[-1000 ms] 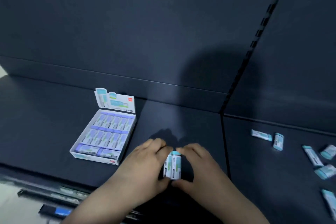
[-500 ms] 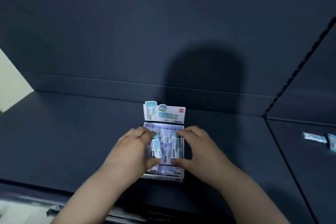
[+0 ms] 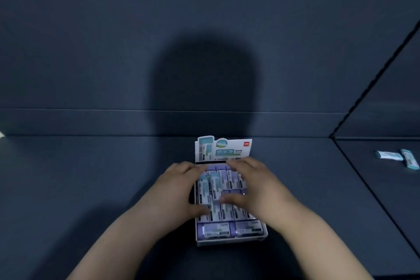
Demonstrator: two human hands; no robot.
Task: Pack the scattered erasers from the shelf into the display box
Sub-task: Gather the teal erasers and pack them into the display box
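— Hands first: what are they doing?
— Both are over the box (image 3: 227,242). The left hand (image 3: 179,191) has its thumb and fingers curled round a small batch of erasers (image 3: 205,188), low over the rows already inside. The right hand (image 3: 256,188) arches over the same spot. It's too blurred to tell whether it grips or only steadies.
— And a second ago?
— The batch was squeezed between both hands on the bare shelf (image 3: 91,188), right of the box. It has since been carried across to the box's back-left part.
— So it's nearly packed?
— I'd judge so; it needs releasing and levelling. Two loose erasers (image 3: 388,155) lie on the shelf's right section, so more trips remain.
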